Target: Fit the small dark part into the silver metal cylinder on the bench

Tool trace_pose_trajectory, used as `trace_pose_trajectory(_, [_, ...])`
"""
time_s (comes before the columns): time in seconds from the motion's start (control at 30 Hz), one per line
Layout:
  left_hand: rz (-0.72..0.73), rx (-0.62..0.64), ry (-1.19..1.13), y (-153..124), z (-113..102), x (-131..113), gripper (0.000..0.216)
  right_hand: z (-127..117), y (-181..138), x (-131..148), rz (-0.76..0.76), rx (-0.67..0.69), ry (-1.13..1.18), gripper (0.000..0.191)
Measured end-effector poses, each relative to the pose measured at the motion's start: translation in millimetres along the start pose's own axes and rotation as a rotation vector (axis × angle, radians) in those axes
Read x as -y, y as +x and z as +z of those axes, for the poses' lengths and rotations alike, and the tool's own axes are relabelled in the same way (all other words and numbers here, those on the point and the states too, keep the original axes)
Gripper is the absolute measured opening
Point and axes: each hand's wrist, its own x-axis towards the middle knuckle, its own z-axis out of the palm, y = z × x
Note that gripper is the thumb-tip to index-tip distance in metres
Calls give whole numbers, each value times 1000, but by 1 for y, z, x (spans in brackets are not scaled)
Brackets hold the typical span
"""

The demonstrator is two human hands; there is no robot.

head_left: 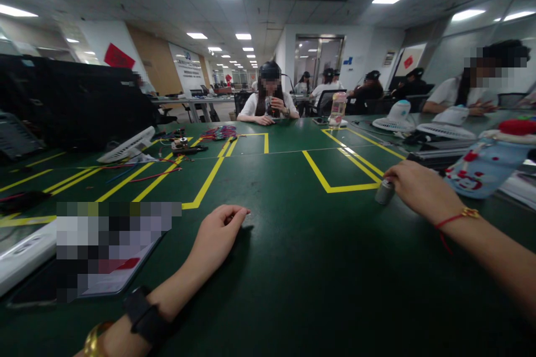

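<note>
The right hand (421,189) reaches over the green surface (293,273), its fingers (396,177) grasping the top of a small grey can (384,192) standing just beside the yellow tape (352,187). The left hand (220,231) rests on the surface, loosely clenched on nothing, well apart from the can

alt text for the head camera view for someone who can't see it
A person's right hand grips a small grey can on a green table marked with yellow tape lines, while the left hand rests loosely curled on it. Another person sits across; wires and a white fan grille lie to the left.
</note>
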Motion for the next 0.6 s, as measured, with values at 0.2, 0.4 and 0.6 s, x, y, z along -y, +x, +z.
trace_pose_trajectory(0.2, [-4, 0, -12, -1, 0, -2, 37, 1, 4, -3, 25, 12, 60, 31])
trace_pose_trajectory(0.4, [1, -4, -6, -2, -1, -3, 36, -3, 5, -8, 70, 34, 130, 33])
trace_pose_trajectory(0.6, [8, 9, -10, -1, 0, -1, 36, -3, 6, -13, 110, 55, 229, 43])
